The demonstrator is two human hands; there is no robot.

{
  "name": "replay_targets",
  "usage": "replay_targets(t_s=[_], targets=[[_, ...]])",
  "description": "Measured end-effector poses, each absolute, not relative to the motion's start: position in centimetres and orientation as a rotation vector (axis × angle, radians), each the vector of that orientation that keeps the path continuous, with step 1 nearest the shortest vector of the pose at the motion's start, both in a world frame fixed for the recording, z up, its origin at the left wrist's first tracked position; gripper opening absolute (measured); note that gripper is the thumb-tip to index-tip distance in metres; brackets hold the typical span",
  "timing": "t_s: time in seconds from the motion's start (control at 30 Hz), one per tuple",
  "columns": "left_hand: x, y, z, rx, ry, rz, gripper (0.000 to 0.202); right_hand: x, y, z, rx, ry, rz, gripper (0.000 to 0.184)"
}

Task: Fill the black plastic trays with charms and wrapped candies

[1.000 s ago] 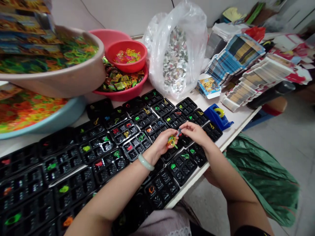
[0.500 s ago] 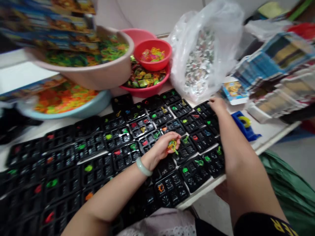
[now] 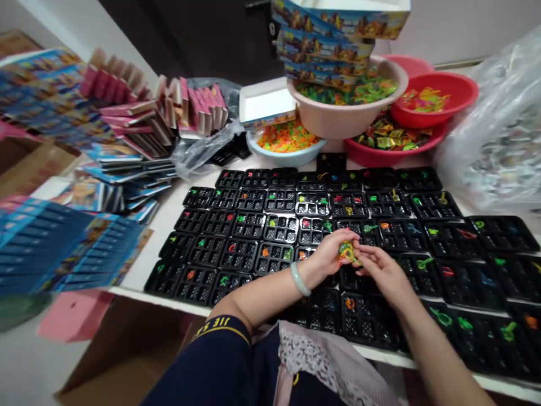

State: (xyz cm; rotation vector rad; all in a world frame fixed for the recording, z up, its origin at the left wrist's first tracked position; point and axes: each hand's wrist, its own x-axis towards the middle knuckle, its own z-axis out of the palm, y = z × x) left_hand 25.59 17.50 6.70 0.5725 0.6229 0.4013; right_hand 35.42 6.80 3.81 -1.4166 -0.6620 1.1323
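A person's left hand (image 3: 328, 255), cupped with fingers curled, cradles small yellow-and-green plastic trinkets (image 3: 347, 252) above rows of black, compartmented plastic trays (image 3: 240, 255). The right hand (image 3: 384, 273) slants in opposite, fingertips at the cluster; whether they grip a piece cannot be told.

A white table (image 3: 137, 272) stretches right across the room, pale wall (image 3: 456, 28) rising behind it on the right, a dark door-like panel (image 3: 190, 42) looming back in the middle, and grey floor (image 3: 25, 349) peeking out low on the left, softly lit.
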Motion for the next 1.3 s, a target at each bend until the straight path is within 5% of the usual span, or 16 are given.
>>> replay_targets(t_s=[0.27, 0.47, 0.63, 0.87, 1.07, 1.3], targets=[[16.3, 18.5, 6.5, 0.357, 0.745, 0.735, 0.006, 24.6, 10.6, 3.6, -1.307, -0.797, 0.987, 0.046], [11.7, 20.8, 7.2, 0.269, 0.842, 0.926, 0.005, 20.6, 13.8, 5.0, -1.453, -1.374, 0.640, 0.016], [9.3, 22.6, 6.8, 0.265, 0.835, 0.894, 0.008, 19.0, 16.1, 5.9, -1.479, -1.557, 0.582, 0.018], [7.6, 24.0, 5.8, 0.322, 0.798, 0.674, 0.009, 21.7, 18.7, 5.8, -1.467, -1.419, 0.920, 0.022], [7.0, 24.5, 5.7, 0.410, 0.732, 0.562, 0.007, 27.4, 21.2, 4.6, -1.779, -1.729, 0.318, 0.021], [6.4, 23.7, 5.6, 0.709, 0.757, 0.534, 0.017, 26.4, 21.5, 3.8, -1.707, -1.814, 0.337, 0.021]])
